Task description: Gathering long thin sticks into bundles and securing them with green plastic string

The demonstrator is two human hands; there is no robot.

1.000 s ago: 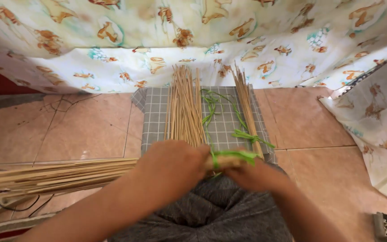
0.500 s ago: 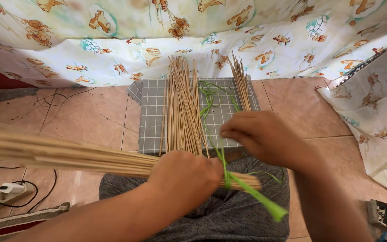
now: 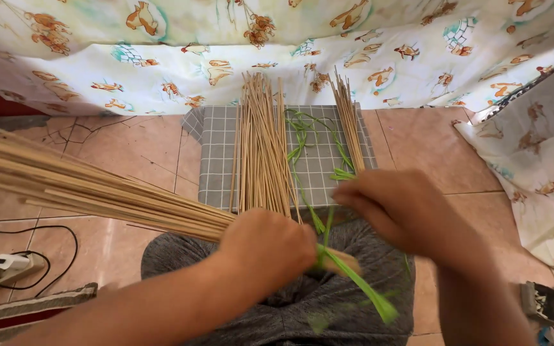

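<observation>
Fingers of the left hand (image 3: 267, 247) wrap tightly around a bundle of thin sticks (image 3: 84, 189) over the lap, green leaf strip (image 3: 354, 282) trailing beside them. The right hand (image 3: 402, 211) pinches that strip's upper end, near the checked cloth's (image 3: 216, 160) front edge.

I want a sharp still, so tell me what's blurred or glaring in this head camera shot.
Head view: the right hand is motion-blurred, the green strip soft; the left hand and stick bundle are fairly sharp; light is even, without glare.
</observation>
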